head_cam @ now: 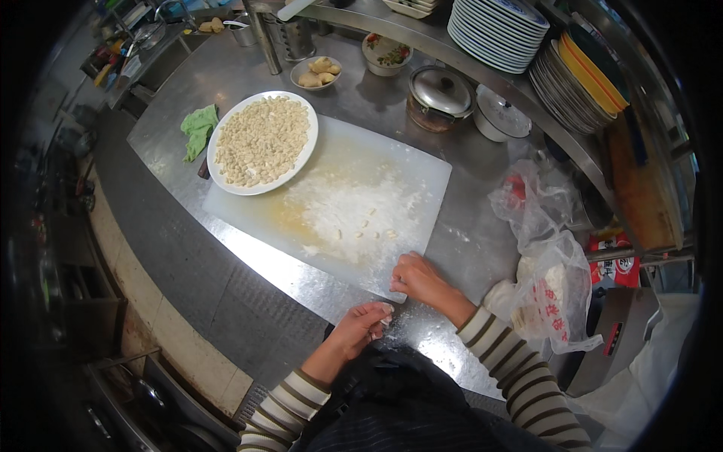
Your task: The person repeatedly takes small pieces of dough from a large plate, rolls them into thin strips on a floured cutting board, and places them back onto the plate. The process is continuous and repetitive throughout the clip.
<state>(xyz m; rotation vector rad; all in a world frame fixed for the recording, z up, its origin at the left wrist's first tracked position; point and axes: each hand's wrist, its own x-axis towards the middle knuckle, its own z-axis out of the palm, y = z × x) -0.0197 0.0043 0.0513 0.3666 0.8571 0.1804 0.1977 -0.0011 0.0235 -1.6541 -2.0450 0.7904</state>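
Note:
My left hand (361, 327) is just off the near edge of the cutting board, its fingers curled around something whitish like dough, too small to make out. Over the board's near right corner rests my right hand (415, 277), fingers curled inward; whether anything is inside is hidden. Between and beyond the hands lies the white plastic cutting board (412, 164), dusted with flour (361, 209). Several small dough pieces (358, 234) are scattered on the flour. A large white plate (309, 152) overlaps the board's far left corner, covered with many small pale dough pieces (262, 138).
A green cloth (199, 133) lies left of the plate. Behind stand a bowl of ginger (319, 73), a floral bowl (387, 53), a lidded pot (440, 99) and a white bowl (500, 118). Stacked plates (497, 34) fill the shelf. Plastic bags (556, 282) sit at the right.

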